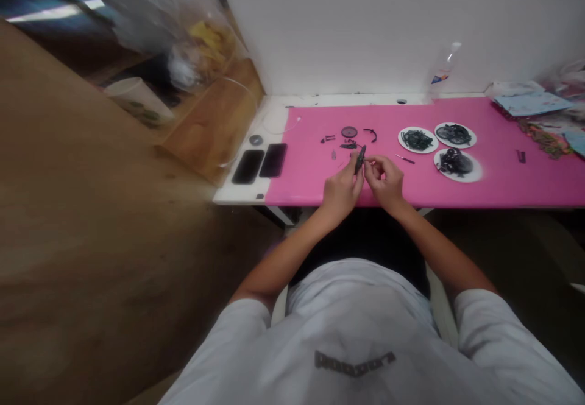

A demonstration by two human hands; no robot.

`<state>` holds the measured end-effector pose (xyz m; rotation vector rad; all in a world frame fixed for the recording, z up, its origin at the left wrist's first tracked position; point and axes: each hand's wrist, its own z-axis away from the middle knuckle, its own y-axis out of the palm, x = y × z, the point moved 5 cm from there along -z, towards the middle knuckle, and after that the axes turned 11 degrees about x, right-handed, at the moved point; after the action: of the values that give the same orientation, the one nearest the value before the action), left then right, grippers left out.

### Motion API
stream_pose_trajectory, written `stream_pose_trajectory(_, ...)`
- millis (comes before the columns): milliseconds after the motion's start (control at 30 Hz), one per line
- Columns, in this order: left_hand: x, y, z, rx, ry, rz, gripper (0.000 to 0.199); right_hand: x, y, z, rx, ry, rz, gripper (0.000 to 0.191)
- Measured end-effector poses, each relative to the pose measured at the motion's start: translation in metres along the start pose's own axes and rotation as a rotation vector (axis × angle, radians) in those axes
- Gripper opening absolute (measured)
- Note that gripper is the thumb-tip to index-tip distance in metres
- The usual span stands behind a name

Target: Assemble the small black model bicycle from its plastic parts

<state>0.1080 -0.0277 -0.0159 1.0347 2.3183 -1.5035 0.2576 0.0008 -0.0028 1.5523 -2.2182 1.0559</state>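
Your left hand (339, 190) grasps a slim dark part (361, 160). It sits between thumb and forefinger, roughly upright and tilted, the upper end standing clear above the fingertips, the lower end partly hidden by them.

Your right hand (386, 183) is just beside it, thumb and forefinger drawn close together, tips at the part's right side. Cannot tell whether these fingers touch the part or pinch something tiny. Both hands are over the near half of a pink cover (306, 183) on the desk (240, 194).

Just beyond the left fingers: a dark elongated piece (348, 146) lying flat. Farther beyond it, a round dark disc (349, 131); to the disc's right, a curved black strip (372, 133). Left of the disc, a small group of dark bits (328, 139), too small to make out.

Right of the right fingers, near: a thin tool with a dark handle (406, 159), lying slantwise. Farther right, three white plates of dark pieces, grouped close: left plate (418, 151), far plate (473, 136), near plate (478, 167). Well to the right of those, a small dark object (521, 156) by itself.

Well to the left of the left fingers: two dark flat devices side by side, the outer device (247, 166) and the inner device (273, 160).
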Motion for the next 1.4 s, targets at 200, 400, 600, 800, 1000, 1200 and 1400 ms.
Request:
stream_pose_trajectory(200, 0.004, -0.005, -0.002, 0.015, -0.044, -0.026, 0.059, 0.01, -0.001, 0.0, 0.032, -0.024, -0.007, 0.018)
stream_pose_trajectory(400, 0.007, 0.001, -0.002, 0.01, 0.013, -0.045, 0.056, 0.012, 0.0, 0.001, 0.008, 0.016, -0.01, 0.014)
stream_pose_trajectory(600, 0.007, 0.004, -0.001, 0.005, 0.038, -0.058, 0.058, 0.016, -0.001, 0.002, -0.011, 0.02, -0.057, 0.01)
stream_pose_trajectory(800, 0.006, 0.004, -0.001, 0.01, 0.059, -0.104, 0.058, 0.017, -0.001, 0.002, -0.012, 0.062, -0.007, 0.013)
stream_pose_trajectory(1000, 0.004, 0.005, -0.001, 0.078, 0.024, -0.165, 0.06, 0.018, -0.002, 0.002, -0.017, 0.062, -0.008, 0.011)
stream_pose_trajectory(1200, 0.004, 0.006, -0.002, 0.075, 0.01, -0.175, 0.059, 0.01, 0.002, 0.004, 0.018, 0.155, -0.033, 0.015)
stream_pose_trajectory(1400, 0.007, 0.006, -0.004, 0.028, 0.012, -0.077, 0.059, 0.007, 0.006, 0.005, 0.022, 0.198, -0.123, 0.017)
